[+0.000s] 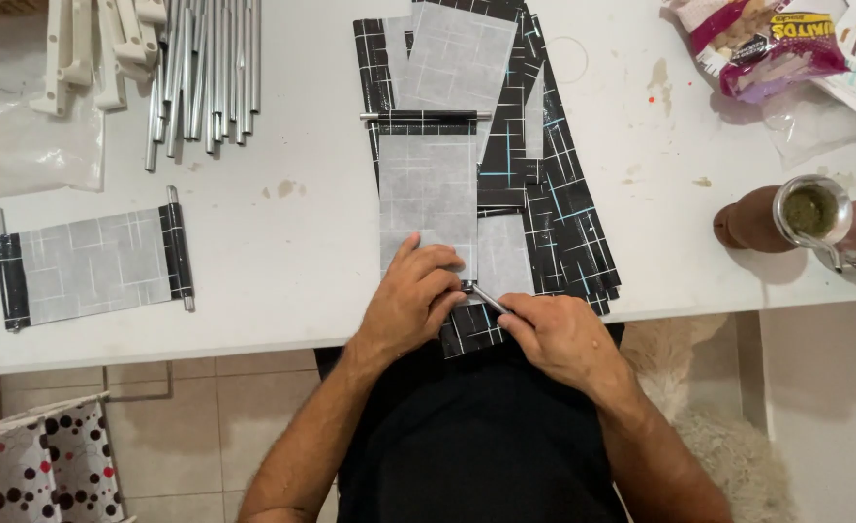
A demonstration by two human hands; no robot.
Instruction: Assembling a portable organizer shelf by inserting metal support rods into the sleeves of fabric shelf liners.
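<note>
While both hands work at the near table edge, the scene reads so:

Left hand: the left hand (410,302) lies palm down with fingers curled together, pressing the lower end of a grey grid-patterned sheet (428,199).

Right hand: the right hand (556,334) sits just beside the left one, thumb and fingers pinched on a thin metal rod (484,295) whose tip meets the sheet's bottom corner.

Sheet: it stretches straight away from the left hand; its far end is wrapped on a second rod (425,116).

Under the hands: a stack of black grid-patterned sheets (554,213) spreads beyond and beneath the right hand, some turned grey side up.

Finished piece: well off to the left hand's outer side lies a grey sheet with rods at both ends (93,263).

Spare rods: a bundle of metal tubes (205,73) lies far beyond the left hand, with white plastic parts (93,48) beside it.

Beyond the right hand: a metal cup with a straw (810,211) and a snack bag (762,44).

Surface: a white table (282,242).
</note>
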